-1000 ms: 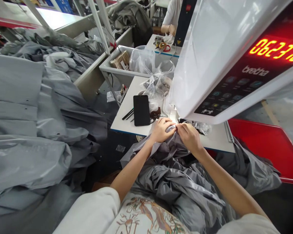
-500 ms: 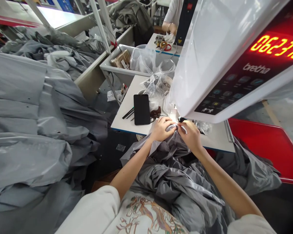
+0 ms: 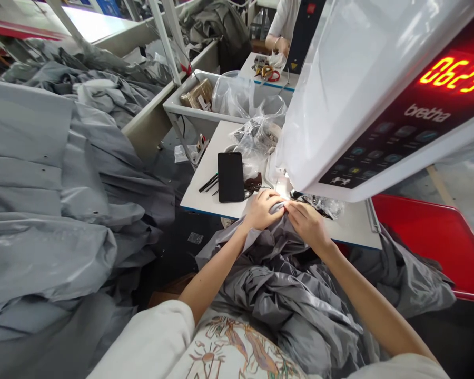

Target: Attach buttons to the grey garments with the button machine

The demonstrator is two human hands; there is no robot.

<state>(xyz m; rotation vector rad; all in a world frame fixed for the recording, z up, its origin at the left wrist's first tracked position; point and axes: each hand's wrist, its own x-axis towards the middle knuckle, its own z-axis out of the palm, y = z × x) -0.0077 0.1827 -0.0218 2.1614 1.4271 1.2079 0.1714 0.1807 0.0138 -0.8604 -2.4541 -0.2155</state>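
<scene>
A grey fabric piece (image 3: 276, 284) lies bunched over my lap, its upper edge raised to the front of the white worktable (image 3: 195, 195). My left hand (image 3: 264, 209) is closed on that edge, the fingers bent over it. Close beside it, my right hand (image 3: 306, 221) pinches the same edge, fingertips together; anything small between them is hidden. Both hands are just below the lit working point of a white machine (image 3: 339, 95) with a red number display. A black phone (image 3: 230, 177) rests on the table left of my hands.
Black pens (image 3: 208, 182) lie left of the phone. Clear plastic bags (image 3: 256, 139) and small parts sit behind it. A grey bin (image 3: 174, 102) stands beyond. Grey fabric (image 3: 43, 210) is heaped at left, and a red surface (image 3: 430, 237) is at right. Another person's hand (image 3: 282, 46) works at the back.
My right hand's fingers have straightened and drawn together at the fabric edge. My left hand keeps its place. The view has shifted slightly.
</scene>
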